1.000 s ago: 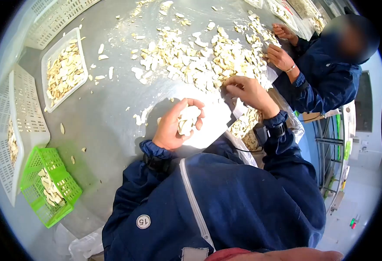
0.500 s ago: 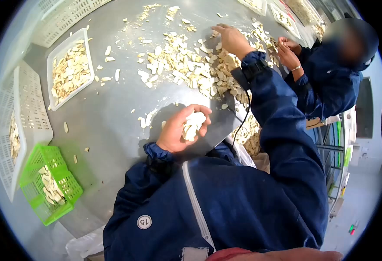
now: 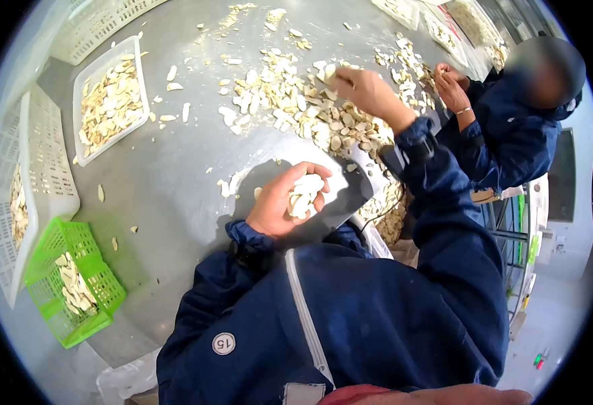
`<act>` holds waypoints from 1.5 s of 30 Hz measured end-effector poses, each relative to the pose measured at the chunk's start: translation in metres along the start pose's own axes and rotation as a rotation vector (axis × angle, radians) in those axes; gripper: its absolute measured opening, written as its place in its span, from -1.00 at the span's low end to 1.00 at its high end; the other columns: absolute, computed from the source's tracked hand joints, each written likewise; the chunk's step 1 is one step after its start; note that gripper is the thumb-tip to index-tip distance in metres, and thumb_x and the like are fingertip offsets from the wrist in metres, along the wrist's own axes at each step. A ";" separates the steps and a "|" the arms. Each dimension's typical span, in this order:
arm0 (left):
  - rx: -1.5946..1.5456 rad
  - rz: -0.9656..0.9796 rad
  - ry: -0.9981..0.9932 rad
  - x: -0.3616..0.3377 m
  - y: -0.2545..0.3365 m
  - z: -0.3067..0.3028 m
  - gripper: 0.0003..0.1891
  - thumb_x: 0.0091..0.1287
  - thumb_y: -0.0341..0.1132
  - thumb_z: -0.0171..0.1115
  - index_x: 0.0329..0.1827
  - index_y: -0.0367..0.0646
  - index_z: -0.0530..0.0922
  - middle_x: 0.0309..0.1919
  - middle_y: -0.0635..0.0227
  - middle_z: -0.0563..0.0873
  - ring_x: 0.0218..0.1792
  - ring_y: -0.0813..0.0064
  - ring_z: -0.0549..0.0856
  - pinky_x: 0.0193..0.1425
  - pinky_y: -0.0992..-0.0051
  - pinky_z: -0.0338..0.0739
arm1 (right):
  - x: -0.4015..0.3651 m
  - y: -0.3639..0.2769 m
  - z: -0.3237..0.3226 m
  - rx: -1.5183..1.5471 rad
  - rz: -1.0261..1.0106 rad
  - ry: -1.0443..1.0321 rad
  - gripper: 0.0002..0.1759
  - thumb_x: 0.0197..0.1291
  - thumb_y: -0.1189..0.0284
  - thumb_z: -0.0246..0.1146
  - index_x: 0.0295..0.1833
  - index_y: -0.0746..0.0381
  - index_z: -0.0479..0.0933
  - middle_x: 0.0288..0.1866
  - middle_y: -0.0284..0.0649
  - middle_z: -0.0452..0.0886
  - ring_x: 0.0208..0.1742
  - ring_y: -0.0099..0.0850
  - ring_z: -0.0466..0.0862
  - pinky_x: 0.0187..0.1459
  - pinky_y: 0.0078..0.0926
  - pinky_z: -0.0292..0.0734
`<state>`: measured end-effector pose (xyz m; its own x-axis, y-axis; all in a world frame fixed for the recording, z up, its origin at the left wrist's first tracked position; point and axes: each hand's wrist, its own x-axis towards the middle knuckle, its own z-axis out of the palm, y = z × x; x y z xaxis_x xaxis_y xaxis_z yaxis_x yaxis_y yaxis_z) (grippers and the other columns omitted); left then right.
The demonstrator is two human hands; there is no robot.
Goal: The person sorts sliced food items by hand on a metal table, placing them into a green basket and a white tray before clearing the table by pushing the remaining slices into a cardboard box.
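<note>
My left hand (image 3: 284,200) is cupped around a stack of pale slices (image 3: 305,193), held just above the grey metal table (image 3: 168,169) near my chest. My right hand (image 3: 362,88) is raised over the big heap of pale slices (image 3: 310,108) spread across the table's middle, and its fingertips pinch a single slice (image 3: 330,71). Both of my sleeves are dark blue, with a black band on each wrist.
A white tray of slices (image 3: 109,100) lies at the left. White perforated crates (image 3: 36,175) and a green basket with slices (image 3: 72,283) stand at the near left edge. A co-worker in dark blue (image 3: 512,128) handles slices at the right with both hands (image 3: 453,84).
My right hand reached from the near side of the heap to its far side, then drew back a little with a slice pinched. My left hand has kept its stack in place.
</note>
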<state>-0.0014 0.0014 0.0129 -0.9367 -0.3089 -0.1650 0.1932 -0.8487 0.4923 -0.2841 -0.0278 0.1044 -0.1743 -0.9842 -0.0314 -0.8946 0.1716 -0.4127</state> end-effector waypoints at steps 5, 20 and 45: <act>0.067 0.043 -0.019 0.000 -0.001 0.001 -0.52 0.72 0.00 -0.02 0.22 -0.30 0.58 -0.14 0.20 0.73 -0.32 0.49 0.74 -0.62 0.65 0.46 | -0.075 -0.019 0.026 -0.231 -0.166 0.048 -0.72 0.44 0.25 0.30 0.07 0.16 0.75 -0.18 -0.11 0.82 -0.18 -0.05 0.81 -0.14 -0.12 0.71; 0.326 -0.020 -0.080 -0.005 0.001 0.008 -0.51 0.75 -0.01 -0.05 0.18 -0.32 0.60 -0.13 0.18 0.73 -0.32 0.48 0.74 -0.36 0.57 0.60 | -0.115 -0.036 0.049 -0.144 -0.228 0.044 -0.78 0.36 0.25 0.39 -0.01 0.12 0.72 -0.21 -0.18 0.73 -0.21 -0.11 0.78 -0.20 -0.17 0.71; 0.152 -0.139 -0.160 -0.010 0.008 0.013 -0.49 0.77 0.01 -0.10 0.13 -0.32 0.63 -0.17 0.18 0.72 -0.35 0.50 0.73 -0.40 0.62 0.57 | -0.119 -0.027 0.037 -0.129 -0.027 0.250 -0.68 0.36 0.34 0.33 0.20 0.05 0.72 -0.17 -0.17 0.77 -0.20 -0.01 0.80 -0.19 -0.11 0.72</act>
<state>0.0059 0.0038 0.0296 -0.9878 -0.1115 -0.1084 0.0246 -0.8005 0.5988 -0.2243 0.0829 0.0856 -0.2316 -0.9499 0.2099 -0.9423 0.1655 -0.2909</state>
